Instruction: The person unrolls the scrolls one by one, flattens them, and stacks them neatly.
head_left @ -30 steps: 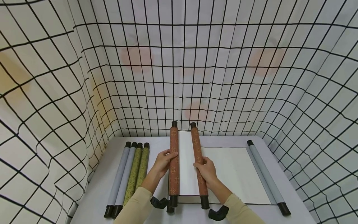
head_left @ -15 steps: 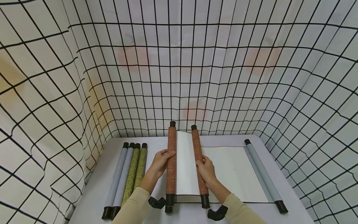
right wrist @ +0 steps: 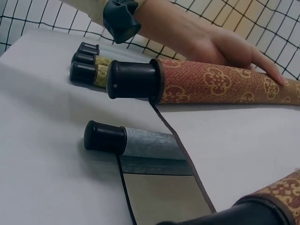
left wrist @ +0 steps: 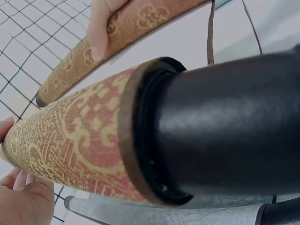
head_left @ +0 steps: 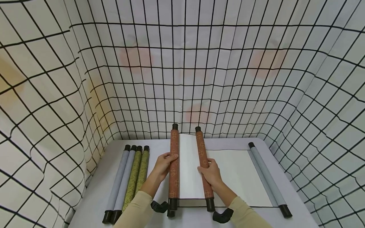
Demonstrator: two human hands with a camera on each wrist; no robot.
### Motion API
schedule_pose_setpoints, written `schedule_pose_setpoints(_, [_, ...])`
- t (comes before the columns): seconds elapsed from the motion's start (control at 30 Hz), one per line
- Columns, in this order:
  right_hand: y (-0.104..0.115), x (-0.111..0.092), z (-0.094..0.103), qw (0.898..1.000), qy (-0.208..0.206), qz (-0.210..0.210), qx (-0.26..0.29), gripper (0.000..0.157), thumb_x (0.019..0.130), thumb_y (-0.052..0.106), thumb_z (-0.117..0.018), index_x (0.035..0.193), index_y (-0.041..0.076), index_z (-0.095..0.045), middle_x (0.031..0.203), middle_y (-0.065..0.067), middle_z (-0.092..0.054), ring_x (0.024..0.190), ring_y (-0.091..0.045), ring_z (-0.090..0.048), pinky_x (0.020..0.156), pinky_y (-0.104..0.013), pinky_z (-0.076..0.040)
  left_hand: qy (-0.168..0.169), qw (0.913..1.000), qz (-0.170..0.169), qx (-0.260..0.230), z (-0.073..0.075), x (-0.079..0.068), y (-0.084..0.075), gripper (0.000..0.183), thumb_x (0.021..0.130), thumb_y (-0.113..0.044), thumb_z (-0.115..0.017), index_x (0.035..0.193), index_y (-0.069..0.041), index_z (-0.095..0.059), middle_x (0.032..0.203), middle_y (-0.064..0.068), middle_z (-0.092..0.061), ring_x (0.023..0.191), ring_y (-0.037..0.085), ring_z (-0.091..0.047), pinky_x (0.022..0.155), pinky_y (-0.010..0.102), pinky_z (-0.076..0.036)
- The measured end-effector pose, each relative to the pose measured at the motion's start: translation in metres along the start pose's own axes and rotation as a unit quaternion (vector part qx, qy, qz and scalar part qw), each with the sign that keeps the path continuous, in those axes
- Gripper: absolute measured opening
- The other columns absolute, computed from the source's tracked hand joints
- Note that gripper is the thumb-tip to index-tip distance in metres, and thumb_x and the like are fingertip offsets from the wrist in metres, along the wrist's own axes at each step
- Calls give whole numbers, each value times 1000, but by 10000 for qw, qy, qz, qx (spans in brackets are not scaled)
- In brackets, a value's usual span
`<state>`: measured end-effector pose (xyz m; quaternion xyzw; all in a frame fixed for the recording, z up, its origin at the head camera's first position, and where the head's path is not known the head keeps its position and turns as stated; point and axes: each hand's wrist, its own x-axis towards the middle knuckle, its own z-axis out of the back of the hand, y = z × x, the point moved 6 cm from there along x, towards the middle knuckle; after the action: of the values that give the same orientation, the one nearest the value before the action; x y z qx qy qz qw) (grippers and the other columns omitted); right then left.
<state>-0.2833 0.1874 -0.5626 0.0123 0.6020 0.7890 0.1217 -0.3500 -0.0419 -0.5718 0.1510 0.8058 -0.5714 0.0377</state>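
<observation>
A hanging scroll with red-brown, gold-patterned backing [head_left: 174, 167] is held partly unrolled above the table. My left hand [head_left: 163, 165] grips its left roll, thumb on top, and my right hand [head_left: 211, 173] grips its right roll [head_left: 201, 152]. Blank white paper [head_left: 190, 166] spans the gap between the rolls. Under it lies an opened grey-blue scroll [head_left: 242, 177], its right roll [head_left: 269, 177] at the right and its left roll mostly hidden beneath the red-brown one. In the left wrist view, the near roll's black end knob [left wrist: 229, 122] fills much of the frame.
Two rolled pale blue scrolls [head_left: 119, 180] and two yellow-green ones [head_left: 138, 171] lie side by side at the table's left. Black wire mesh over white cloth [head_left: 182, 63] encloses the back and sides of the white table [head_left: 228, 218].
The two red-brown rolls have spread slightly apart, so a little more white paper shows between them. Both hands keep their grip. The head view has shifted slightly.
</observation>
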Motion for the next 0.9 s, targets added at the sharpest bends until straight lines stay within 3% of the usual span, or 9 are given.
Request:
schedule_pose_setpoints(0.23, [0,2,2,10000,38,-89,22,63,92,17,-70,144,-7,-45,122,-23,-61,98,-30,-63,75,-40,-54,48,10000,-41,-16,5,-1,0,55,95,-13,-76,135,13,-49,109,15,-64,86,18,-68,74,30,-57])
schedule_pose_setpoints(0.47, [1,2,13,9999,-9,-106,45,58,94,16,-66,144,-9,-50,114,-19,-61,97,-30,-60,76,-39,-52,58,9999,35,94,2,-1,1,59,95,-17,-77,138,12,-49,114,17,-64,89,18,-68,75,30,-57])
schedule_pose_setpoints(0.73, [0,5,22,9994,-104,-327,-47,60,98,18,-54,153,-4,-42,127,-24,-62,96,-29,-64,73,-38,-54,-46,10000,40,21,0,3,3,58,95,-15,-77,137,13,-48,112,16,-62,87,17,-67,74,29,-57])
schedule_pose_setpoints(0.9, [-6,7,26,9995,-140,-224,-188,67,101,31,-62,154,-4,-39,131,-25,-60,101,-31,-63,78,-41,-54,11,10000,54,1,-4,3,4,55,95,-14,-76,134,12,-49,106,13,-62,83,15,-66,70,27,-56])
